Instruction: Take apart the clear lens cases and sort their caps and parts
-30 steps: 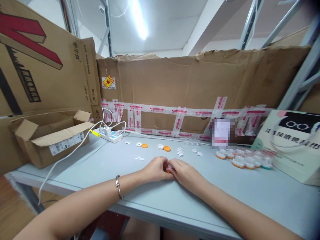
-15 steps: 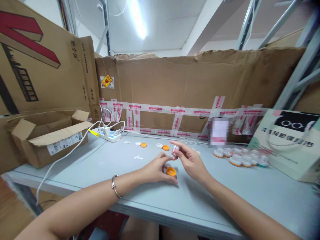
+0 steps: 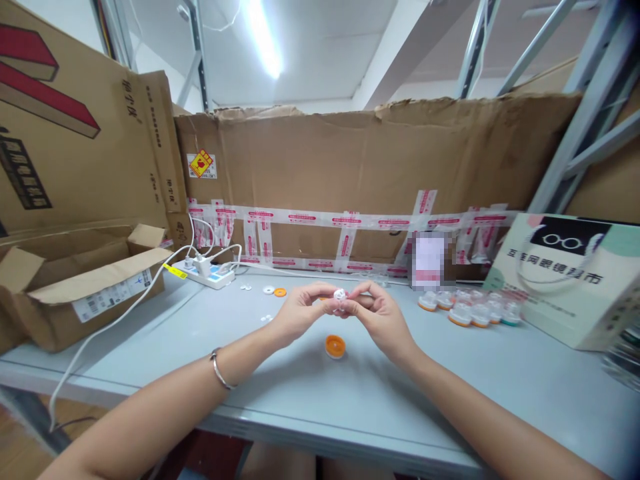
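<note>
Both hands are raised above the grey desk (image 3: pixel 500 393), the left hand (image 3: pixel 300 310) and right hand (image 3: pixel 380 317) pinching a small white plastic piece (image 3: pixel 340 295) between their fingertips. An orange cap (image 3: pixel 335 346) lies on the desk just below them, near the front edge.

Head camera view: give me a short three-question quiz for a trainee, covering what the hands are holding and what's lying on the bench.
1. True or false: the orange cap lies on the table, free of both hands.
2. Multiple choice: what do the left hand and right hand pinch between their fingertips, raised above the table?
A. a small white part
B. a screwdriver
C. a roll of tape
3. Fill in: the bracelet sits on the ___ wrist.

Key: 1 true; 2 A; 3 left.
</note>
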Motion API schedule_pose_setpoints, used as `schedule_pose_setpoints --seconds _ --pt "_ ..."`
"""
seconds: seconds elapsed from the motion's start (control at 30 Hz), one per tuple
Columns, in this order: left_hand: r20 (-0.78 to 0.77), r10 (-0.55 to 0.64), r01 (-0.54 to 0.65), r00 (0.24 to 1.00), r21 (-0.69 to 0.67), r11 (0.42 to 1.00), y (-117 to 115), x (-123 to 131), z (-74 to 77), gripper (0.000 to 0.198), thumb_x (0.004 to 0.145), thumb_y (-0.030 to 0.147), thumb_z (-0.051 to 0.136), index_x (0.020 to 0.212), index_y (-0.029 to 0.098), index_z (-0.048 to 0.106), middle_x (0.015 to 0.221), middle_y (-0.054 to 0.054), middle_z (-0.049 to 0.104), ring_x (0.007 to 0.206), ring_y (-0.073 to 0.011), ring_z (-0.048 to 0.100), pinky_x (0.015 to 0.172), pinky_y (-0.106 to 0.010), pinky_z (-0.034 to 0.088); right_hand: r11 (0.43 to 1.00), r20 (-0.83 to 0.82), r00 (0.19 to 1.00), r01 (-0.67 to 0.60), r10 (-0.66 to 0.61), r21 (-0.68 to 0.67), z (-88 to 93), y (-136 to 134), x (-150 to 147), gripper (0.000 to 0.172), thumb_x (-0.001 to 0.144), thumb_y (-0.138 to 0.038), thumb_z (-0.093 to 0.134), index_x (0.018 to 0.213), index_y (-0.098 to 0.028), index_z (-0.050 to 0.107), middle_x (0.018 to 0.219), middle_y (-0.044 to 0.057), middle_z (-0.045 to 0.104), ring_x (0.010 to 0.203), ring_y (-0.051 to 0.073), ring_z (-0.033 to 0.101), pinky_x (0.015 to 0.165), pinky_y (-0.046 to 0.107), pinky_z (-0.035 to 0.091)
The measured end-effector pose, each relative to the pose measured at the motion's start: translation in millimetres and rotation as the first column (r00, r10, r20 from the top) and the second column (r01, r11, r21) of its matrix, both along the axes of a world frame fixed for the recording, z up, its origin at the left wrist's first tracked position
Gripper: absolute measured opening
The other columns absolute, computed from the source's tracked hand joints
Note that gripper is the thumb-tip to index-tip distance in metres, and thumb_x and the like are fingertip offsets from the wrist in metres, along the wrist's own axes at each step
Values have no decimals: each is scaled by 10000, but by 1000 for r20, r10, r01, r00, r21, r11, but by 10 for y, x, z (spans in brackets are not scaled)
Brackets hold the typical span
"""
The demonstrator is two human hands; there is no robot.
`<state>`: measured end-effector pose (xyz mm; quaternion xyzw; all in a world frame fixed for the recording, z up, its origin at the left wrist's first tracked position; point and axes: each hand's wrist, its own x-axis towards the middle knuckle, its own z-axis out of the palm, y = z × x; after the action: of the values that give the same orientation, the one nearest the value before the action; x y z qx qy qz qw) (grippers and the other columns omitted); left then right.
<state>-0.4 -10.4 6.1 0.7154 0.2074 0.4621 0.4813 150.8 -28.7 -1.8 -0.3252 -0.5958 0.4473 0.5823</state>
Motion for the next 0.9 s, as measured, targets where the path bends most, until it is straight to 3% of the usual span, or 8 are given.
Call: schedule_pose_setpoints --seconds 0.1,0.17,0.27,0.33,0.57,0.67,0.9 --pt "1 129 -128 992 129 983 31 -31 -66 161 731 226 610 856 125 598 856 -50 607 790 -145 588 742 -284 485 997 16 997 72 -72 10 -22 31 3 235 599 -341 710 658 -182 547 610 -16 642 589 122 575 623 272 466" --pt "-32 224 -205 974 292 934 51 -64 -109 159 736 209 605 873 131 587 825 -44 625 758 -135 602 724 -268 497 996 36 995 88 -89 23 -34 45 6 201 613 -343 697 679 -177 604 639 -5 647 603 122 574 631 274 472" --pt "-54 350 -257 935 580 773 82 -103 -159 144 756 188 586 893 144 583 792 -33 642 709 -116 603 679 -236 499 997 77 994 81 -82 11 -47 55 12 198 643 -353 669 729 -175 663 674 15 666 634 133 586 663 292 485" --pt "-54 402 -250 914 704 665 97 -116 -175 130 773 174 566 900 152 582 804 -34 650 721 -115 604 681 -231 496 998 86 994 66 -65 -18 -60 62 15 211 648 -360 665 746 -174 682 693 23 676 649 140 596 683 304 494" --pt "-73 526 -176 848 896 407 123 -137 -185 112 825 158 486 887 146 579 825 -51 658 778 -134 613 702 -245 502 994 72 997 14 -7 -105 -125 97 0 235 646 -377 664 742 -165 696 699 31 683 660 151 619 704 325 514" --pt "-97 580 -146 809 922 358 135 -132 -224 115 835 166 470 858 150 582 819 -50 654 757 -133 611 678 -244 503 991 84 996 3 9 -134 -138 101 -1 256 645 -387 661 761 -161 699 693 38 682 672 158 621 712 332 513" --pt "-141 646 -132 750 926 355 97 -91 -287 137 849 170 440 860 159 576 821 -39 652 766 -138 607 674 -249 502 995 131 990 59 -47 -86 -156 86 -15 269 635 -384 649 737 -143 709 615 39 665 616 154 604 651 316 508"
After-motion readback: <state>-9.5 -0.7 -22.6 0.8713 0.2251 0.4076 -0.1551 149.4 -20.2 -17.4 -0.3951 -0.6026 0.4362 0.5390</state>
